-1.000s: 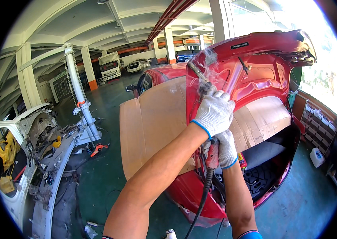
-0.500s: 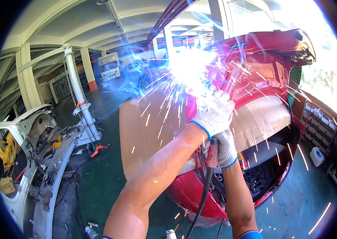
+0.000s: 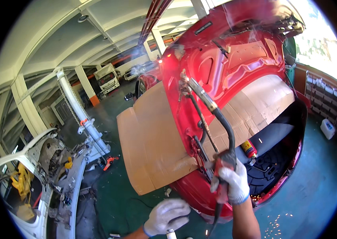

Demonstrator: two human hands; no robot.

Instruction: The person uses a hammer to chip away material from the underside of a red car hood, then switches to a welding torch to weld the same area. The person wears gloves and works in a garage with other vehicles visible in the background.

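Observation:
My right hand [image 3: 236, 181], in a white knit glove, is wrapped round the red handle of a welding torch [image 3: 225, 159]. The torch's black neck curves up to a metal nozzle, whose tip is close to a rusty metal bracket [image 3: 185, 83] by the edge of a raised red trunk lid [image 3: 212, 65]. Low in the picture, my gloved left hand [image 3: 167, 217] holds nothing, its fingers loosely bent and apart from the thumb. Just below it is the top of a white cylinder [image 3: 171, 234]; whether they touch I cannot tell.
Cardboard sheets [image 3: 152, 139] cover the car's rear. In the trunk lies a red and yellow cylinder [image 3: 249, 149]. A stripped white car body [image 3: 37, 179] and a chained post [image 3: 75, 99] stand left. A shelf rack [image 3: 323, 95] and white jug [image 3: 327, 128] are right. Sparks [image 3: 278, 225] dot the floor.
The bright arc and its shower of sparks are gone. My left hand has come away from the torch, down and left. My right hand has lowered with the torch; the view has shifted.

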